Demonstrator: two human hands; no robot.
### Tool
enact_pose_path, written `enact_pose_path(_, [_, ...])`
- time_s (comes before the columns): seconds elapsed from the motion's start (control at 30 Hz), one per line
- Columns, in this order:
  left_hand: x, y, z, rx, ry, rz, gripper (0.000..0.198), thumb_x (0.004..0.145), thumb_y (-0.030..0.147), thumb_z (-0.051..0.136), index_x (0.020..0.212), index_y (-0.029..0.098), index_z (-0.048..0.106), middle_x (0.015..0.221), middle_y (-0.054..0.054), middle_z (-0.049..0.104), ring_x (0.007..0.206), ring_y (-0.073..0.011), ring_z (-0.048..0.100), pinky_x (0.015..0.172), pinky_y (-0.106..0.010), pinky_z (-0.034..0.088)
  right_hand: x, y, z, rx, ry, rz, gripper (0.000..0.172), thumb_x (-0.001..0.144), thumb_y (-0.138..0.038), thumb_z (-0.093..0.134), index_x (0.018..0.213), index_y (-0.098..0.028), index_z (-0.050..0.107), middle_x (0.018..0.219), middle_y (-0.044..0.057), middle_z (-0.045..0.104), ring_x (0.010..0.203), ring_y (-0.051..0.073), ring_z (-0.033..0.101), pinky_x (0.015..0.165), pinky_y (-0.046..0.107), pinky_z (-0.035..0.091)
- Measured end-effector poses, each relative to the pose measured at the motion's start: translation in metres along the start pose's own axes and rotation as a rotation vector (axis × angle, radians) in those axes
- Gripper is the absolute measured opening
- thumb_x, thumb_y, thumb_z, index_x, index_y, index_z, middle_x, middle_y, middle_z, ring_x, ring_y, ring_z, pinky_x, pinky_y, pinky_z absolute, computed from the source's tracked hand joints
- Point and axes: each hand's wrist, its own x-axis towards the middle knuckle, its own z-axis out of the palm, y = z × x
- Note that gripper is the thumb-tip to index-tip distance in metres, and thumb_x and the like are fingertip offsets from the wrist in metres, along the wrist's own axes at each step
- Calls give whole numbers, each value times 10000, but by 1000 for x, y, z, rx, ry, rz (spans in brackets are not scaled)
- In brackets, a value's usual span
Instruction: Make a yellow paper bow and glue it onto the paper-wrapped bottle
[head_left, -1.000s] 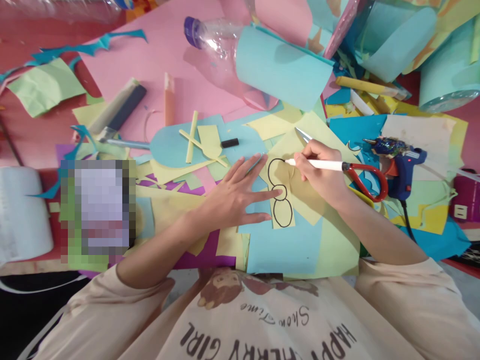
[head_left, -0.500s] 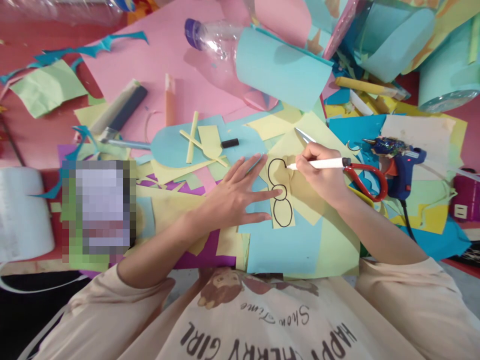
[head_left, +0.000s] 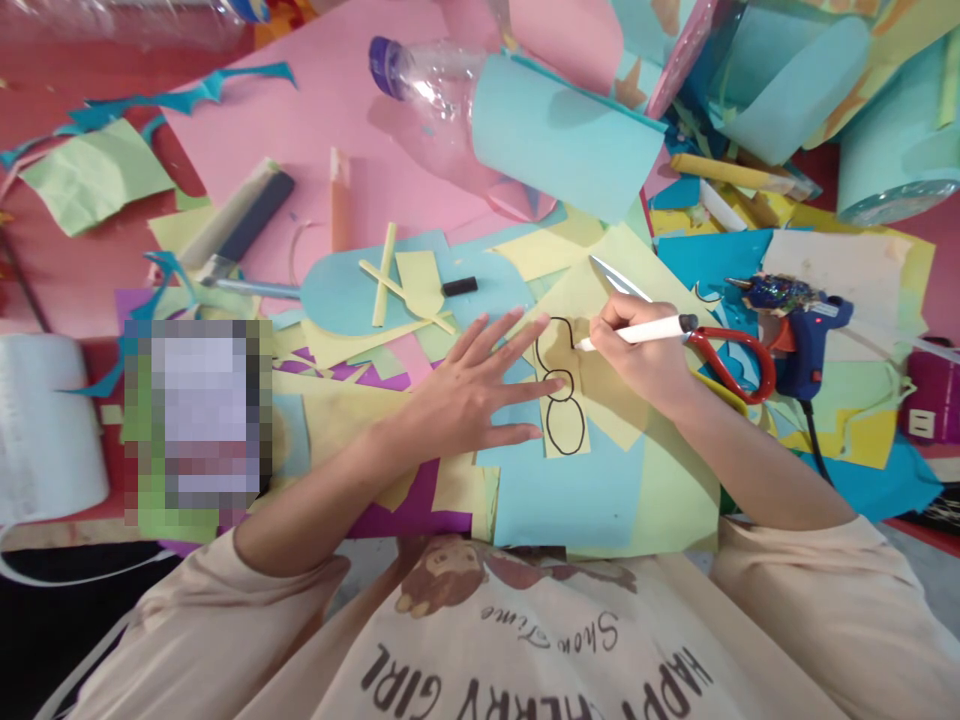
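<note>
**Head view, left to right.** A table (head_left: 60, 290) buried in coloured paper offcuts. At the far left edge stands a white roll (head_left: 45, 430). Further in lie a grey-and-black cutter (head_left: 241, 222), a rounded blue paper shape (head_left: 349, 292) and, at the top, a clear plastic bottle (head_left: 424, 72) on its side.

The left hand (head_left: 469, 392) lies flat near the middle of the table with its fingers (head_left: 517, 382) spread. It grips nothing. Its fingertips press down on the edge of a yellow slip (head_left: 566, 428), which lies on top of larger blue and yellow sheets directly in front of the person.

The slip bears a black outline (head_left: 559, 384) of stacked loops: a closed oval nearest the person, a small closed loop above it, and an upper curve that is not yet joined up.

The right hand (head_left: 646, 362) has its fingers wrapped tightly around a white pen (head_left: 637, 329). The pen's tip touches the open end of the upper curve.

The step in hand, as judged, is drawing that upper loop. Closing it would call for the slip to be held flat and the pen to be led in a smooth arc back to the line already drawn.

Just right of the hand lie red-handled scissors (head_left: 733, 356). A blue glue gun (head_left: 799, 325) lies just beyond them.
</note>
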Motion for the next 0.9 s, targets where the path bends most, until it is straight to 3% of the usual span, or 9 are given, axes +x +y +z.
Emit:
enact_pose_path(0.17, [-1, -1, 0, 30, -8, 43, 461, 915, 546, 512, 1346, 385, 543, 1580, 14, 341, 1501, -307, 239, 1226, -573, 162, -1, 0, 0, 15, -27, 8, 288, 749, -183, 540, 556, -215, 330, 486, -61, 387, 476, 77, 318, 465, 257, 275])
enact_pose_path(0.53, [-1, -2, 2, -4, 14, 37, 503, 896, 569, 530, 1373, 409, 511, 1579, 14, 334, 1493, -316, 260, 1223, -577, 172, -3, -2, 1, 3, -68, -22, 316, 742, -151, 522, 560, -214, 271, 499, -69, 306, 488, 66, 269, 451, 227, 242])
enact_pose_path(0.9, [-1, -3, 3, -20, 43, 37, 482, 864, 578, 574, 1301, 375, 592, 1581, -46, 346, 1476, -343, 291, 1205, -591, 206, -5, -3, 0, -24, -139, -45, 319, 740, -121, 509, 559, -211, 263, 493, -76, 283, 478, 59, 261, 447, 225, 222])
